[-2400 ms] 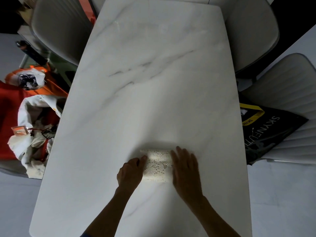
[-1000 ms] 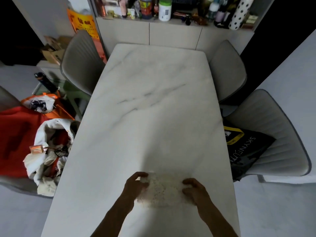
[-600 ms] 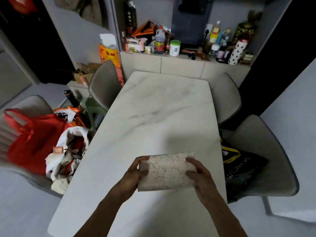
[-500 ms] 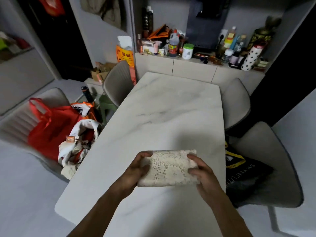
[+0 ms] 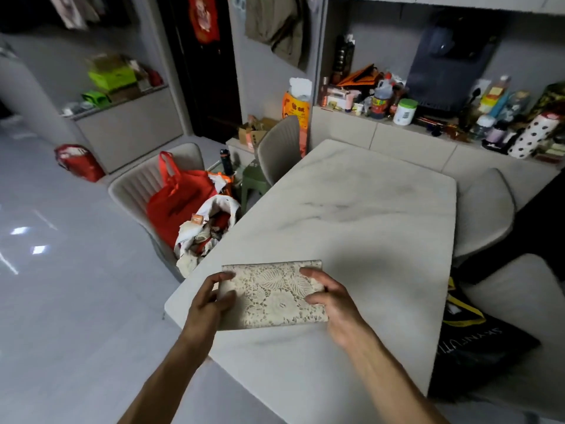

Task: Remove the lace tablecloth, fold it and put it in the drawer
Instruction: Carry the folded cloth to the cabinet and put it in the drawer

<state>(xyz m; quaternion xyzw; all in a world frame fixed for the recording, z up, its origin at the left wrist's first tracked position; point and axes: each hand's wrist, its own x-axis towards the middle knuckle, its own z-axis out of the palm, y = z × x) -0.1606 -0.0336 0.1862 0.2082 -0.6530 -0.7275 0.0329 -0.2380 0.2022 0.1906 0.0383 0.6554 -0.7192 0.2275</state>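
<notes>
Tablecloth (image 5: 275,293), folded into a flat lace rectangle, sits in the lower middle of the frame, held above the near left corner of the worktop (image 5: 367,234). Whether it touches the marble cannot be told.

Largest in view, the worktop runs from lower centre up toward the right, pale with grey veins. Grey chairs stand round it: one at middle left (image 5: 137,188) carries a red bag (image 5: 177,203) and a heap of white cloth (image 5: 208,234); another (image 5: 278,148) stands at the far left corner; two more (image 5: 486,209) are at the right edge. A black bag (image 5: 477,347) with a yellow strap lies at lower right. A ledge (image 5: 412,133) across the upper right is crowded with bottles and jars.

The left hand (image 5: 208,304) grips the cloth's left end, thumb on top and fingers curled over the edge. The right hand (image 5: 333,298) grips the right end the same way, thumb lying across the lace.
</notes>
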